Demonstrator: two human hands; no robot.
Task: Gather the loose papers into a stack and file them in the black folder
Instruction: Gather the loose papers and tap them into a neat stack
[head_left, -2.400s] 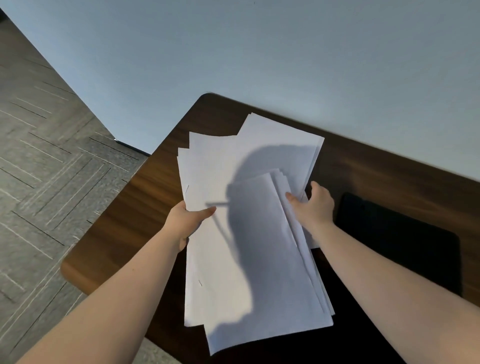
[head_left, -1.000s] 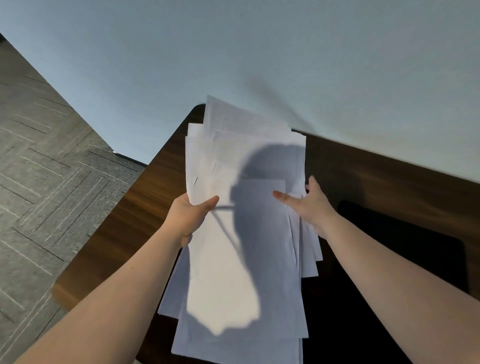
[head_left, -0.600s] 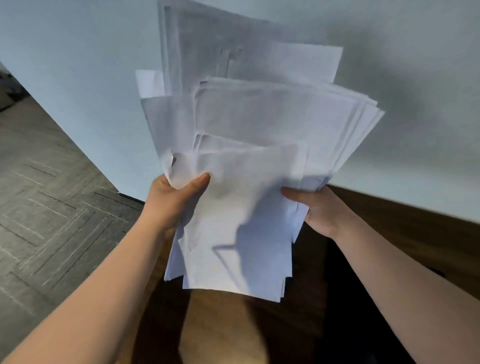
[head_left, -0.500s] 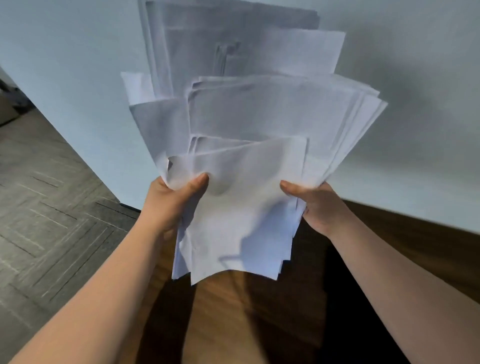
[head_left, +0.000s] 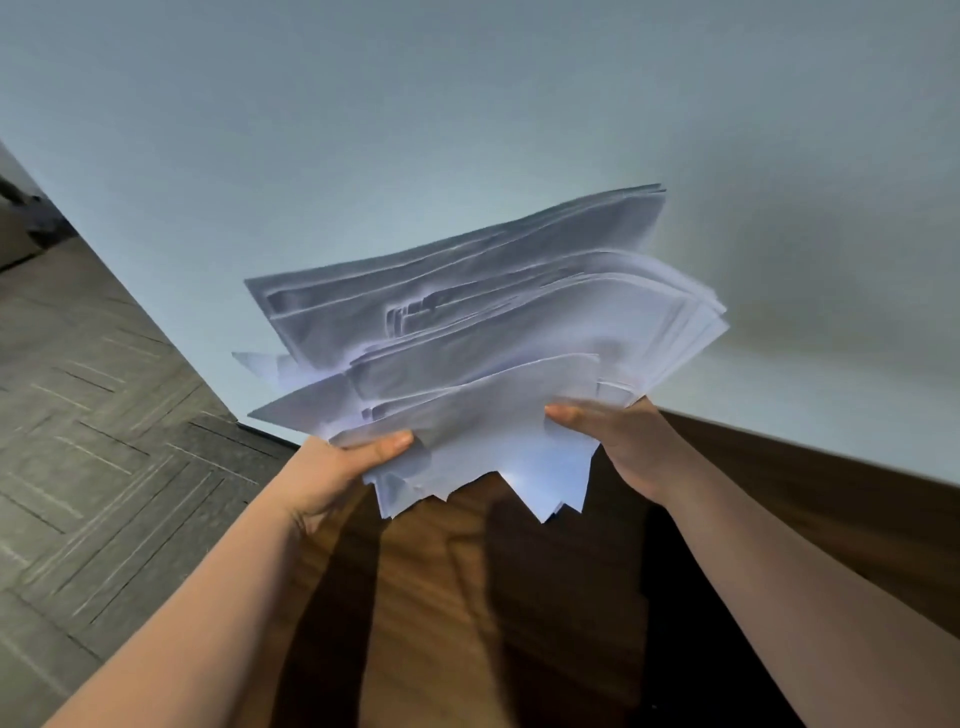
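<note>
An uneven bundle of white papers (head_left: 483, 353) is held in the air above the brown table (head_left: 447, 597), its sheets fanned out with corners jutting at the near edge. My left hand (head_left: 337, 467) grips the bundle's near left side, thumb on top. My right hand (head_left: 618, 441) holds the near right side, thumb on top as well. The far edges of the sheets tip away toward the wall. A dark patch at the right between my forearms may be the black folder (head_left: 670, 597); my right arm hides most of it.
A plain pale wall (head_left: 467, 130) rises directly behind the table. Grey patterned floor (head_left: 104, 441) lies to the left, past the table's left edge. Shadows of my arms and the papers fall across the wood.
The papers went from lying on the table to being lifted upright in both hands; now they have tipped back and lie flatter, turned sideways, with their far edges lower.
</note>
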